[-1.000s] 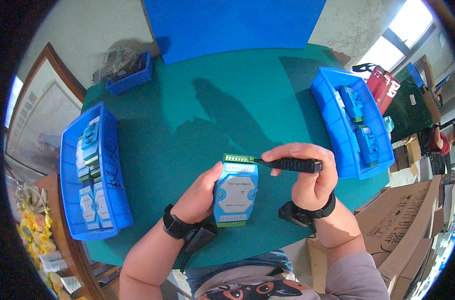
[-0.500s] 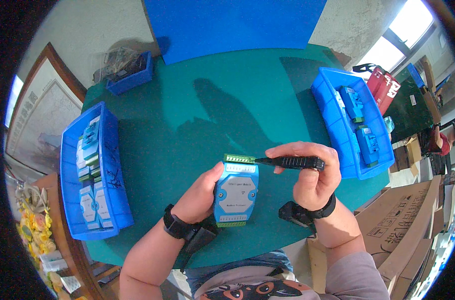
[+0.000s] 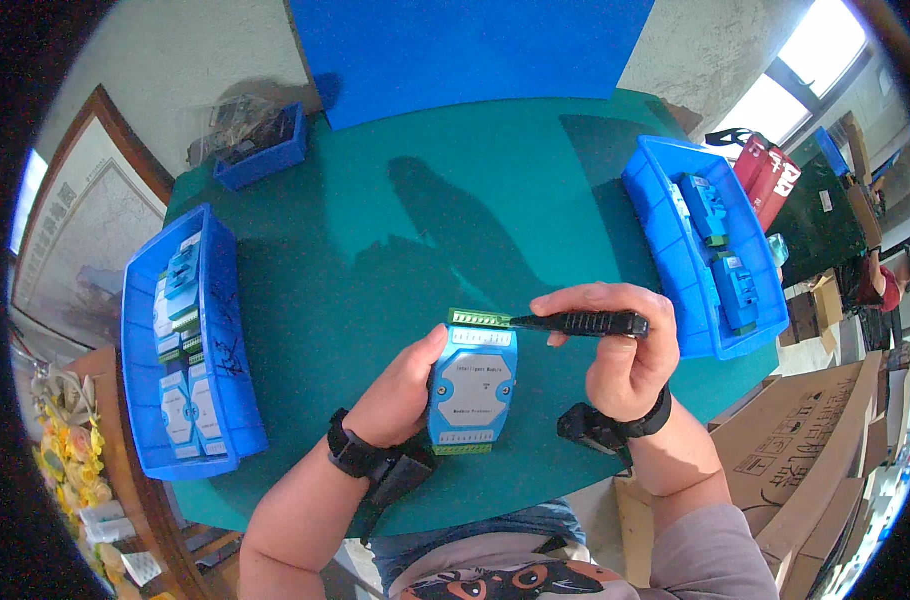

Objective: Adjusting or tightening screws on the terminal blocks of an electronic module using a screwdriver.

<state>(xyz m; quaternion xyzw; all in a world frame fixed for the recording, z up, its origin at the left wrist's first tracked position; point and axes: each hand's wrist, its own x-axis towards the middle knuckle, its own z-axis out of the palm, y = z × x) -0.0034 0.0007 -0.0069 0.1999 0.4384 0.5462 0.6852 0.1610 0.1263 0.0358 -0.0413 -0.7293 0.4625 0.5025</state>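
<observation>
left hand holds blue module; right hand grasps black tool.

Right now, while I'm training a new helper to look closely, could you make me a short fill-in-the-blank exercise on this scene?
1. The right hand holds a tool coloured ____.
2. In this view, the left hand holds the module at its ____ edge.
3. The terminal strip by the tool's tip is coloured ____.
4. The red bag is near the blue bin on the person's ____ side.

Missing words: black; left; green; right.
</observation>
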